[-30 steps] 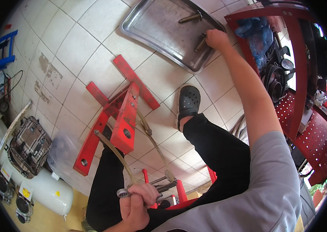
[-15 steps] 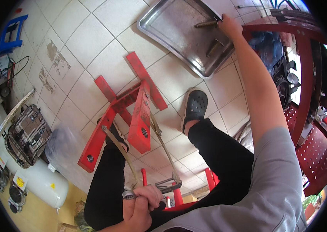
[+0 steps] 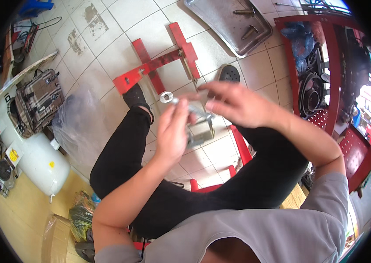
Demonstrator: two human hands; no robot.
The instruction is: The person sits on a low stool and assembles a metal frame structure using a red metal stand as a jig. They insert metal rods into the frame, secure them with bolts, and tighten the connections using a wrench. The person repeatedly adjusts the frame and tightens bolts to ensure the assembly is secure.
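Observation:
In front of my chest my left hand (image 3: 174,131) grips a grey metal bracket (image 3: 199,133). A long bolt (image 3: 184,105) with a round washer (image 3: 165,97) at its end sticks out above that hand. My right hand (image 3: 233,103) is level with it on the right, and its thumb and forefinger pinch the bolt's other end. A red metal frame (image 3: 163,61) made of crossed bars lies on the tiled floor beyond my knees. At the top lies a steel tray (image 3: 220,26) holding two loose bolts (image 3: 250,31). I sit with my legs bent, in black trousers and black clogs (image 3: 135,96).
A red metal rack (image 3: 331,79) with dark parts and a blue bag stands at the right. To the left are a white compressor tank (image 3: 36,158), a plaid bag (image 3: 38,98) and a clear plastic bag (image 3: 80,127). A red stool (image 3: 240,144) shows under my legs.
My right hand has left the steel tray and come back to the bolt in front of me. My left hand has lifted the bracket from near my lap. The view has swung toward the floor ahead.

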